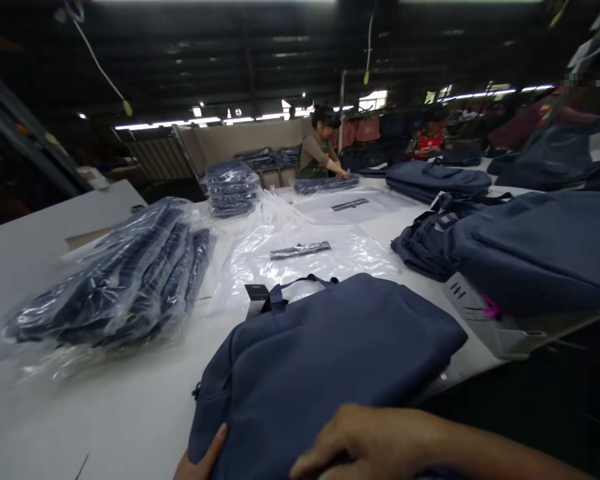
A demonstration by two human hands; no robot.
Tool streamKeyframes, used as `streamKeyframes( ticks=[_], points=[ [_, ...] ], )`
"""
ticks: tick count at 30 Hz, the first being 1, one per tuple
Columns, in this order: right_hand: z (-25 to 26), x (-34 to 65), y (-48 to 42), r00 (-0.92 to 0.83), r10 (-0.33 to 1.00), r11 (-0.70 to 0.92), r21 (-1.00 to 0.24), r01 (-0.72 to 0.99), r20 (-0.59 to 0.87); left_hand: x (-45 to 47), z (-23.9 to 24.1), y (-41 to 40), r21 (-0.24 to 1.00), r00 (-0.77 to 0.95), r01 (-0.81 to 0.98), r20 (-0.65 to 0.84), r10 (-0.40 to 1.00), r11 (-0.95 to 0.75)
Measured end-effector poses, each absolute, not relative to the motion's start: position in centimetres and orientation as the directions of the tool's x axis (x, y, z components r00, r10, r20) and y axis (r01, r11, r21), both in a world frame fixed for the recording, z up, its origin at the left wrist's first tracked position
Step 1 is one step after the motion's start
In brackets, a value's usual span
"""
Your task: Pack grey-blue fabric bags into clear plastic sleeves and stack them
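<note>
A navy fabric bag (325, 360) with a short handle and a black hang tag (257, 293) lies flat on the white table (130, 413) right before me. My right hand (365, 443) rests on the bag's near edge, fingers curled together and pressing down on the cloth. Only the thumb of my left hand (203, 460) shows at the bag's near left corner, touching the fabric. The rest of that hand is cut off by the frame.
Bagged navy items in clear plastic (125, 280) lie to the left. Empty clear plastic bags (300, 257) lie behind the bag. Stacks of navy bags (540, 247) stand on the right. Two other people (323, 150) work at the table's far end.
</note>
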State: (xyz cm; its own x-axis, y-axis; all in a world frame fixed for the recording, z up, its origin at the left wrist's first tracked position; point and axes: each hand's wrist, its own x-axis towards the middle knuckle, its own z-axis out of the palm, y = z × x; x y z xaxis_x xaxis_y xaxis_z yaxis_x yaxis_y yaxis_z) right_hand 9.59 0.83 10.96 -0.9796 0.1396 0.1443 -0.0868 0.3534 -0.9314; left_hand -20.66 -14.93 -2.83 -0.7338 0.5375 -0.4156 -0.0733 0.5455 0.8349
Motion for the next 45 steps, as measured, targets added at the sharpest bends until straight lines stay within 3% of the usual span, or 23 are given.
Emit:
streamKeyframes(
  ticks=[2,4,8,10,12,15,17,19,21,24,26,31,34,36,39,42,45],
  points=[
    [11.5,10.2,2.7,-0.935,0.281,0.448,-0.891,-0.07,0.215,-20.4,-3.6,-15.2,0.801,-0.756,0.034,-0.371,0.54,0.598],
    [9.6,10.1,4.5,-0.845,0.42,0.635,-0.772,0.013,0.331,-19.7,-3.7,-15.1,0.784,-0.81,0.119,-0.279,0.516,0.61],
    [1.0,9.1,6.8,-0.838,0.396,0.866,-0.456,0.205,0.374,-17.6,-1.3,-14.7,0.666,-0.836,0.44,0.059,0.546,0.602],
    [-2.9,8.7,7.0,-0.829,0.392,0.885,-0.41,0.221,0.399,-16.5,0.6,-14.0,0.539,-0.734,0.649,0.256,0.629,0.537],
    [-5.1,8.7,7.0,-0.802,0.408,0.878,-0.427,0.215,0.436,-15.2,2.1,-12.9,0.439,-0.592,0.786,0.332,0.735,0.435],
    [-5.0,8.8,7.0,-0.789,0.435,0.857,-0.467,0.217,0.433,-13.2,1.9,-11.0,0.294,-0.295,0.931,0.256,0.92,0.217],
    [-2.9,8.1,7.0,-0.802,0.45,0.836,-0.502,0.224,0.392,-12.1,0.2,-10.3,0.179,-0.132,0.979,0.19,0.973,0.098],
    [0.1,6.2,6.7,-0.827,0.418,0.814,-0.56,0.156,0.377,-11.6,-1.8,-10.1,0.107,-0.073,0.993,0.179,0.981,0.054],
    [3.3,3.2,6.2,-0.839,0.319,0.79,-0.612,-0.021,0.44,-11.5,-3.2,-10.3,0.103,-0.065,0.994,0.199,0.978,0.045],
    [5.8,-2.2,5.2,-0.791,0.147,0.728,-0.606,-0.32,0.594,-11.8,-4.1,-10.7,0.194,-0.103,0.979,0.214,0.972,0.061],
    [4.6,-5.2,4.4,-0.75,0.12,0.694,-0.595,-0.405,0.651,-12.2,-4.3,-11.0,0.293,-0.177,0.95,0.22,0.959,0.108],
    [-2.5,-8.2,4.1,-0.671,0.235,0.67,-0.617,-0.412,0.703,-14.2,-2.3,-12.5,0.63,-0.452,0.741,0.208,0.867,0.234],
    [-4.0,-7.9,4.8,-0.674,0.26,0.637,-0.648,-0.418,0.691,-16.2,2.2,-11.5,0.681,-0.675,0.639,0.273,0.686,0.357],
    [-3.8,-7.7,5.0,-0.697,0.25,0.647,-0.651,-0.396,0.672,-17.9,5.3,-8.7,0.617,-0.678,0.688,0.359,0.641,0.382],
    [-3.4,-7.7,4.9,-0.732,0.16,0.685,-0.608,-0.401,0.663,-20.5,7.5,-2.0,0.438,-0.475,0.849,0.387,0.79,0.295],
    [-3.5,-7.9,4.5,-0.751,0.113,0.703,-0.587,-0.402,0.65,-22.8,6.5,4.8,0.235,-0.308,0.937,0.209,0.928,0.258],
    [-3.8,-8.2,4.5,-0.768,0.116,0.71,-0.593,-0.379,0.63,-24.3,4.5,9.2,0.179,-0.287,0.944,0.028,0.958,0.278]
  ],
)
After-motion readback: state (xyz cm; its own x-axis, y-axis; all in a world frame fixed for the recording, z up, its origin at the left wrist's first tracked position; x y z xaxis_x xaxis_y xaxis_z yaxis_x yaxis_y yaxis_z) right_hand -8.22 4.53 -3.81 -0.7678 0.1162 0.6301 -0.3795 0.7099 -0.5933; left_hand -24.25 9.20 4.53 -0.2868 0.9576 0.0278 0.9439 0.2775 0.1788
